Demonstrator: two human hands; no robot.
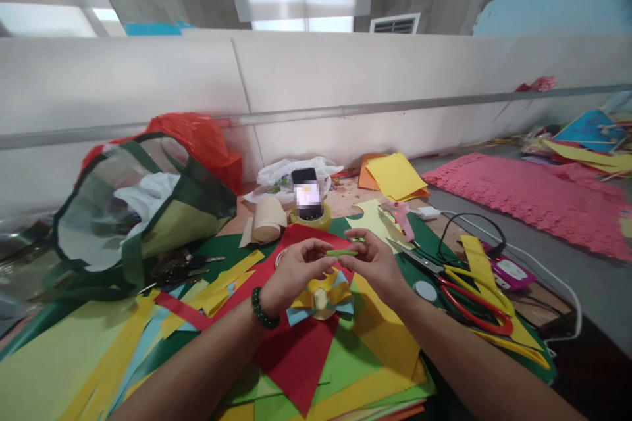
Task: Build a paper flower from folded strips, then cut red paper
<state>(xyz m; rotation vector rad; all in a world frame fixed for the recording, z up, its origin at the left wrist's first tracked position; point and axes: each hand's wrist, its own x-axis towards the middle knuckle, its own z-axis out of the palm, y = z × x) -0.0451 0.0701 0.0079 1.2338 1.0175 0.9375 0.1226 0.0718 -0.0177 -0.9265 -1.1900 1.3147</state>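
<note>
My left hand (295,271) and my right hand (371,260) meet above the middle of the paper pile, both pinched on a small rolled green paper strip (342,253) held between them. The left wrist wears a dark green bead bracelet (263,310). Just below the hands lies a folded paper flower (323,293) in yellow and light blue, resting on a red paper sheet (296,348).
Sheets and strips of yellow, green and red paper (385,335) cover the work surface. Red-handled scissors (469,306) lie at the right. A phone (309,194) stands on a tape roll behind. A clear green-trimmed bag (133,210) stands at left, a pink mat (533,194) at far right.
</note>
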